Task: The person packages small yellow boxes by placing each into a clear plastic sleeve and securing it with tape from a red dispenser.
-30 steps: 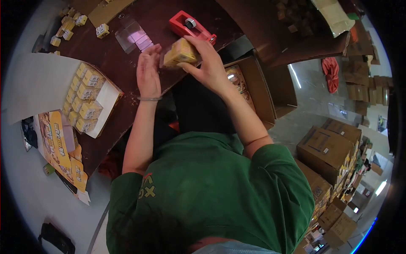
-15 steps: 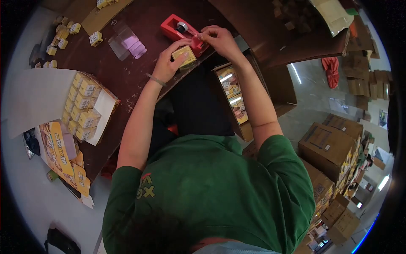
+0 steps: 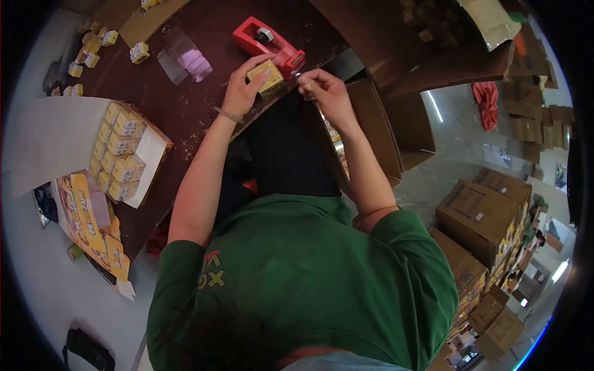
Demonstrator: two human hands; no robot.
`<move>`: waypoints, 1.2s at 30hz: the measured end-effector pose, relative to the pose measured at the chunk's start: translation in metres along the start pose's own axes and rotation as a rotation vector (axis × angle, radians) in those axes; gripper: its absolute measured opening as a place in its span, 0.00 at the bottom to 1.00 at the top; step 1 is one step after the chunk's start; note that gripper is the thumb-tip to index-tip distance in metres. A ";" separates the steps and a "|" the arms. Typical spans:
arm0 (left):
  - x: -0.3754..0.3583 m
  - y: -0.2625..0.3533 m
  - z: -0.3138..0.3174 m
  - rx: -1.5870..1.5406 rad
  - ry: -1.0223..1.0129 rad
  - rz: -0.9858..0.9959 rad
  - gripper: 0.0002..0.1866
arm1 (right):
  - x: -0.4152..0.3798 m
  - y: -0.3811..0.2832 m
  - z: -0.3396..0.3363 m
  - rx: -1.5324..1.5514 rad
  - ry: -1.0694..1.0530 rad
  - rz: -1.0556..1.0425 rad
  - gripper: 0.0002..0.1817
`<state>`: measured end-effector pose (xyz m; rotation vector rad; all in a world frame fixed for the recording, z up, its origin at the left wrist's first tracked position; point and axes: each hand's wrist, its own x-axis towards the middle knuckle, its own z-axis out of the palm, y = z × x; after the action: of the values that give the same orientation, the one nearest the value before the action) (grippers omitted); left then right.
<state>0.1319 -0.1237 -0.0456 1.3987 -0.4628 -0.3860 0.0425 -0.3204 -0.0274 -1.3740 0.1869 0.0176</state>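
Observation:
A small yellow box [image 3: 265,75] is in my left hand [image 3: 240,91], with the thumb on its top and the fingers around its far side. Just beyond it on the dark red table stands a red tape dispenser [image 3: 286,57], its roll partly visible. My right hand [image 3: 329,96] is at the table's near edge, right of the box and apart from the dispenser. Its thumb and forefinger are pinched on a small shiny bit that looks like clear tape. To the left of the dispenser lie pink pieces [image 3: 197,65] with a clear plastic sheet [image 3: 173,65].
On the left, an open display carton [image 3: 158,151] holds rows of small yellow boxes. Loose small boxes [image 3: 139,53] lie at the table's far left. An open cardboard box [image 3: 371,123] stands beneath my right forearm. Large cartons [image 3: 476,213] are stacked on the right.
My right hand has moved off the dispenser's end, toward my body and slightly right. My left hand keeps the yellow box, shifted a little to the left.

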 end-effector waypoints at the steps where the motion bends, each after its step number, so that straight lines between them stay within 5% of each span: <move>1: -0.001 0.000 0.002 -0.023 0.008 -0.010 0.19 | -0.004 -0.001 0.010 0.037 -0.031 -0.027 0.07; 7: -0.005 0.010 0.005 -0.099 0.025 -0.031 0.17 | -0.003 0.002 0.055 -0.300 0.118 -0.255 0.12; 13: -0.004 0.001 0.002 -0.082 -0.007 -0.038 0.17 | 0.007 0.021 0.057 -0.220 0.200 -0.334 0.21; 16: -0.002 -0.002 0.004 -0.220 0.110 -0.079 0.16 | -0.001 0.028 0.057 -0.592 0.222 -0.334 0.30; 18: -0.007 -0.004 -0.002 -0.427 0.275 -0.119 0.13 | -0.006 0.048 0.058 -0.827 0.170 -0.626 0.36; 21: -0.034 -0.005 -0.016 -0.842 0.444 -0.245 0.13 | -0.029 0.047 0.070 -1.030 0.035 -0.732 0.44; 24: -0.079 0.010 -0.023 -0.926 0.448 -0.422 0.19 | -0.036 0.026 0.094 -1.168 -0.077 -0.867 0.47; 27: -0.129 0.003 -0.063 -1.094 0.413 -0.452 0.26 | -0.036 0.006 0.126 -0.756 -0.550 -0.724 0.42; 30: -0.183 0.013 -0.078 -1.149 0.363 -0.377 0.25 | -0.021 -0.025 0.186 -0.464 -0.528 -0.718 0.37; 31: -0.203 -0.007 -0.089 -1.285 0.218 -0.338 0.24 | -0.009 -0.028 0.208 -0.452 -0.553 -0.676 0.36; 36: -0.238 0.001 -0.082 -1.060 0.281 -0.383 0.23 | 0.040 -0.005 0.311 -0.775 -0.734 -0.622 0.30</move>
<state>-0.0275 0.0687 -0.0733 0.4695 0.2528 -0.6126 0.1204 -0.0217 0.0284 -2.0417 -0.9534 0.0786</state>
